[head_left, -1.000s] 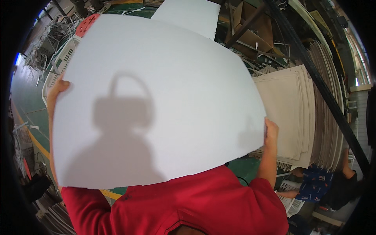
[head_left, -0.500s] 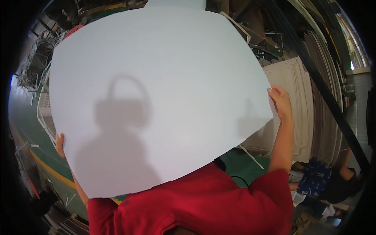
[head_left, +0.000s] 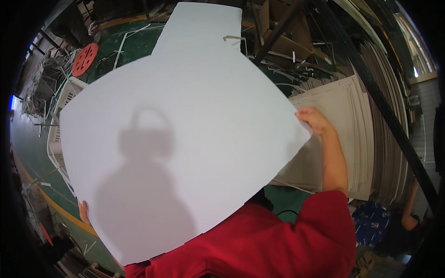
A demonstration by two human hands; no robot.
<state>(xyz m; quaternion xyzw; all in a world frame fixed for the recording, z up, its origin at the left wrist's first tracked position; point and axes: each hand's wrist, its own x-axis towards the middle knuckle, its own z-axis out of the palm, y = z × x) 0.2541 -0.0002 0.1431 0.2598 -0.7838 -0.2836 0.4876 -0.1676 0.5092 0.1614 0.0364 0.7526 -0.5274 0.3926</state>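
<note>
A large white sheet of board (head_left: 222, 148) fills the middle of the view, tilted, with my shadow on it. My right hand (head_left: 316, 121) pinches its right edge near the corner, thumb on the white face. At the lower left edge, only a few fingertips of my left hand (head_left: 83, 213) show gripping the sheet; the rest is behind it. Beyond the sheet's far edge is another white panel (head_left: 199, 28), with a thin bent strip (head_left: 234, 38) at its right side. Whether this panel joins the sheet I cannot tell.
Stacked grey-brown boards (head_left: 345, 139) stand at the right behind a dark slanted bar (head_left: 371, 83). A white crate (head_left: 58, 143) is at the left, near a red round perforated seat (head_left: 85, 60). An open carton (head_left: 289, 37) sits at the far right. Another person's arm (head_left: 410, 217) shows lower right.
The sheet has come down and nearer to me, both hands moving with it. My right hand has shifted left. More of the white panel, the red seat and the carton now shows.
</note>
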